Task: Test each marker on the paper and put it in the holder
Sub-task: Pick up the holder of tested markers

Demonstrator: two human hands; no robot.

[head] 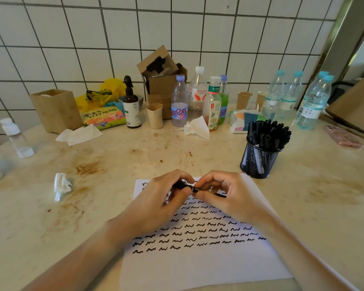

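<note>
Black marker (190, 188) lies level between both hands above the top edge of the paper (198, 259), at the centre of the head view. Left hand (162, 198) curls its fingers round one end; right hand (223, 194) pinches the other end, the two hands almost touching. Rows of black squiggles cover the paper's upper half. At 2 o'clock from the hands stands the mesh holder (259, 162), full of black markers, just beside the paper's corner. A crumpled tissue (61, 185) lies at 9 o'clock on the stained counter (114, 156).
</note>
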